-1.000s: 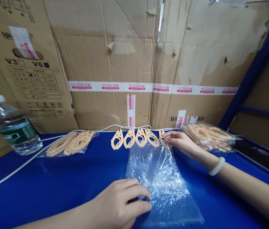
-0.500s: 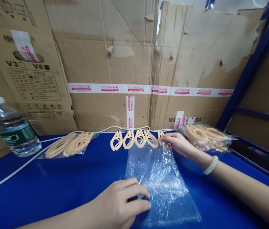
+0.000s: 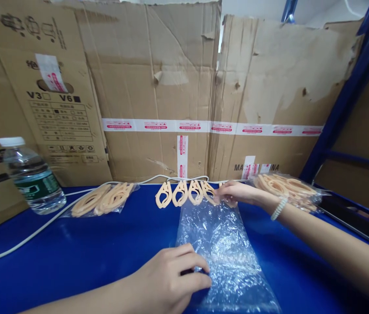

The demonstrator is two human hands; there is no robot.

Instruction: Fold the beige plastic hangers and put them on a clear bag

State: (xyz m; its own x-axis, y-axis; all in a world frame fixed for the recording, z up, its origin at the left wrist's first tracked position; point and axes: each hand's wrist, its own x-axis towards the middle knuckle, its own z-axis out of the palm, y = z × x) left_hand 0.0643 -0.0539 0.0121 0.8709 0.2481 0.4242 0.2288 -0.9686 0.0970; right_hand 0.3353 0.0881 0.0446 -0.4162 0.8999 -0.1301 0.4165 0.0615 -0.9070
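Note:
A clear plastic bag (image 3: 217, 248) lies flat on the blue tabletop between my hands. Along its near left side, my left hand (image 3: 178, 274) has curled fingers holding the film. Past the bag's far end, several beige plastic clips (image 3: 164, 195) with teardrop openings stand in a row. My right hand (image 3: 238, 192), wearing a pale coiled band, has its fingertips pinched at the right edge of the fourth clip (image 3: 208, 192). Another clip (image 3: 222, 186) is mostly hidden behind that hand.
At left are a water bottle (image 3: 34, 179), a white cable (image 3: 24, 237) and bagged beige pieces (image 3: 102, 200). More bagged pieces (image 3: 285, 189) and a dark flat device (image 3: 354, 222) lie at right. Cardboard (image 3: 158, 91) walls the back; a blue metal post (image 3: 341, 96) stands right.
My right hand has shifted slightly left, toward the fourth clip. My left hand stays on the bag. The whole view has moved a little.

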